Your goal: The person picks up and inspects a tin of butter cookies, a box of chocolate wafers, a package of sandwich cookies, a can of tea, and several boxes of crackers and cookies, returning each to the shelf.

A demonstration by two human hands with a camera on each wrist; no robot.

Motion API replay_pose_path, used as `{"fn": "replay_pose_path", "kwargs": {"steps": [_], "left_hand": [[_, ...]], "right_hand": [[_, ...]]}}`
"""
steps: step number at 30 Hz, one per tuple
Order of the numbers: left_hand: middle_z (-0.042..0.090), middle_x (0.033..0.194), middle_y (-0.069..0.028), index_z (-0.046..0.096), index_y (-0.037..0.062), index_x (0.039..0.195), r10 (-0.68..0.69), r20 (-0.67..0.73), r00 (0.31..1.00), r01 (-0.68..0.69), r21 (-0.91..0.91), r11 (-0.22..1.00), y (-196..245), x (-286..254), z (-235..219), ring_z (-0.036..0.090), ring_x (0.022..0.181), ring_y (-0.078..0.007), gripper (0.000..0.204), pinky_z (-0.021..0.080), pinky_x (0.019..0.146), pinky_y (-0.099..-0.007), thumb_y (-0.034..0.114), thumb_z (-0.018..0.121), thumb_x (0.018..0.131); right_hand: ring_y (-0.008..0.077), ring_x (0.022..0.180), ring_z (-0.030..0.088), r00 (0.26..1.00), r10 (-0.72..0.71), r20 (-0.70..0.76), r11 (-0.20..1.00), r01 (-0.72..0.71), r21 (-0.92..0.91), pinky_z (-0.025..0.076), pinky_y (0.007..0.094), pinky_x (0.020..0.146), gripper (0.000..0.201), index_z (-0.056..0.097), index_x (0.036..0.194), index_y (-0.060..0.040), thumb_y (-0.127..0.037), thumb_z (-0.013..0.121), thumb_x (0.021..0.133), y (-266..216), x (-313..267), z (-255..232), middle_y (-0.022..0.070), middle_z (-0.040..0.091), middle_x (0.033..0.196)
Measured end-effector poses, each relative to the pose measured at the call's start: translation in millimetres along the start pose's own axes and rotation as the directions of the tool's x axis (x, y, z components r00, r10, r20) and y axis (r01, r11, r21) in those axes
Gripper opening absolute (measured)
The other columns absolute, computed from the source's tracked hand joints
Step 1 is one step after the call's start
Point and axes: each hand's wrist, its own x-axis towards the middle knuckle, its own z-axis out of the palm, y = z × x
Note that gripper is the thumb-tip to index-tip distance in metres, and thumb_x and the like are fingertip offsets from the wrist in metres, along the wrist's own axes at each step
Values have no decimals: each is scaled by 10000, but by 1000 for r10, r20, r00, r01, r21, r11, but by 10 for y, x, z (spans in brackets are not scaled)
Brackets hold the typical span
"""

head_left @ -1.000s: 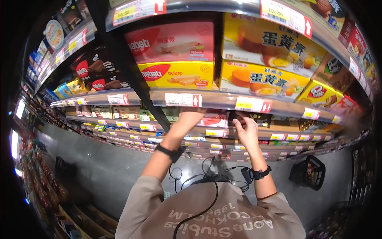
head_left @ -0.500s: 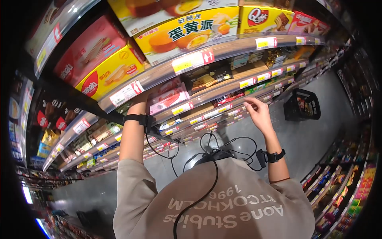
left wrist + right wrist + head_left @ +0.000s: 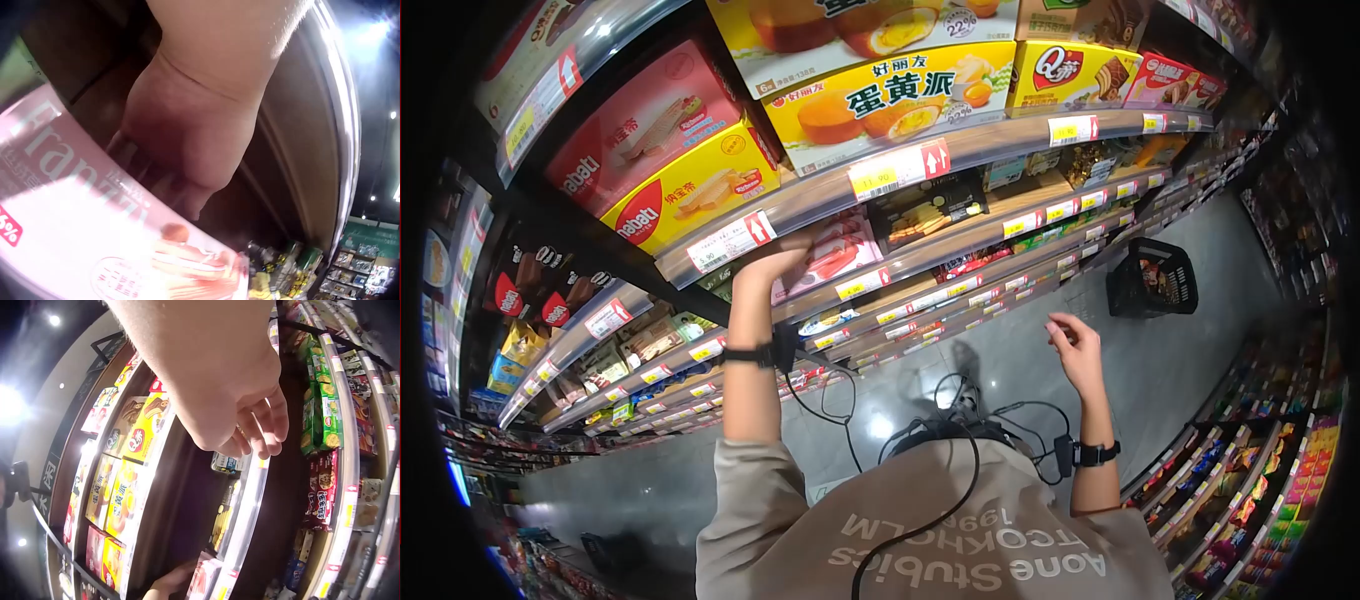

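Note:
My left hand (image 3: 778, 262) reaches in under a shelf board, at the back of a pink Franzzi biscuit pack (image 3: 845, 250). In the left wrist view the fingers of that hand (image 3: 181, 137) point down behind the top edge of the pink pack (image 3: 81, 181). The pack covers their tips, so I cannot tell whether they grip it. Out over the aisle, away from the shelves, hangs my right hand (image 3: 1080, 355). Its fingers are loosely bent with nothing in them, as the right wrist view of the hand (image 3: 244, 412) also shows.
Right of the pink pack lies a black biscuit pack (image 3: 930, 210). On the board above stand yellow egg-yolk pie boxes (image 3: 890, 100) and a yellow nabati wafer box (image 3: 695, 190). A black shopping basket (image 3: 1152, 278) is on the floor at right. Loose black cables (image 3: 1030, 405) hang before my body.
My right hand has left the shelf and moved right, out over the aisle. The left hand went deep under the board and now shows more. The head view has turned right.

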Motion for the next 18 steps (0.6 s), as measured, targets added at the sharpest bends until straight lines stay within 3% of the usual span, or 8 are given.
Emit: {"fn": "replay_pose_path", "kwargs": {"steps": [2,3,5,10,12,15,17,18], "left_hand": [[688,1086,-190,587,63,1345,-2,-83,997,-12,-164,986,289,-609,86,677,1021,-326,488,511,906,-378,355,622,956],[692,1053,-220,644,73,1254,356,-433,828,-373,49,927,66,-666,403,674,1011,-343,408,506,878,-421,369,568,984],[670,1200,-174,608,47,1302,464,-485,741,-532,-3,847,201,-1108,741,640,1130,-346,393,494,957,-421,230,643,956],[717,1094,-164,581,57,1345,408,64,911,-322,-508,799,336,-1369,1984,700,1006,-283,455,523,917,-425,306,650,971],[709,1136,-178,571,85,1371,249,276,928,-197,-204,959,221,-1182,2705,691,1025,-328,535,517,930,-456,403,654,948],[688,1208,-162,564,144,1390,120,571,812,-389,378,840,-159,-934,3638,651,1108,-365,569,522,948,-460,473,638,932],[715,1060,-134,600,70,1308,212,510,834,-109,-224,969,-631,-738,4421,693,959,-255,497,558,832,-383,403,646,941],[712,1012,-120,628,46,1247,240,479,844,125,-612,781,-924,-614,4889,693,910,-197,433,558,804,-351,358,650,948]], "right_hand": [[163,764,699,999,36,24,999,-36,-31,541,297,693,277,705,1122,15,-165,700,911,174,-85,-155,121,729,914],[163,768,699,998,56,31,997,-55,-46,541,298,697,285,704,1127,16,-172,700,912,283,-139,-258,122,728,913],[134,762,673,995,81,61,995,-77,-63,522,272,661,283,706,1139,12,-181,691,933,608,-242,-491,73,715,904],[147,777,674,914,396,85,918,-397,1,532,297,664,324,701,1175,-15,-249,661,954,1709,-443,-1076,69,723,978],[162,784,680,863,500,73,861,-504,65,543,322,675,349,693,1182,-25,-289,651,957,2254,-519,-1281,80,727,1010],[218,788,683,726,683,85,714,-687,135,559,370,664,330,657,1185,-33,-265,603,957,3876,-983,-1774,101,708,982],[278,786,682,490,872,-15,483,-854,192,571,402,653,329,612,1229,-31,-183,515,954,4704,-1557,-2087,146,684,960],[310,790,689,367,929,-48,368,-905,211,575,418,655,363,585,1261,-9,-190,491,960,4587,-1842,-2234,177,681,981]]}}
